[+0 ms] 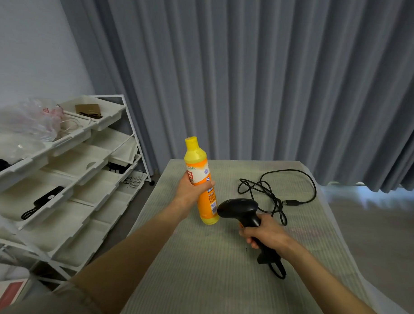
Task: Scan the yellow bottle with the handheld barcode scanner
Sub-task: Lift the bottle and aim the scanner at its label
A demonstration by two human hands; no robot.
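Observation:
My left hand [190, 190] grips the yellow bottle [200, 177] around its middle and holds it almost upright above the table, cap tilted slightly left. The bottle has a yellow cap, an orange and white label and a barcode low on its right side. My right hand [265, 234] is closed around the handle of the black handheld barcode scanner [238, 208]. The scanner's head sits just right of the bottle's lower end, its front facing the barcode from very close.
The table [209, 274] has a pale green ribbed cover. The scanner's black cable [273, 192] lies coiled at the back right, plug end loose. A white rack of bins [67, 175] stands to the left. Grey curtains hang behind.

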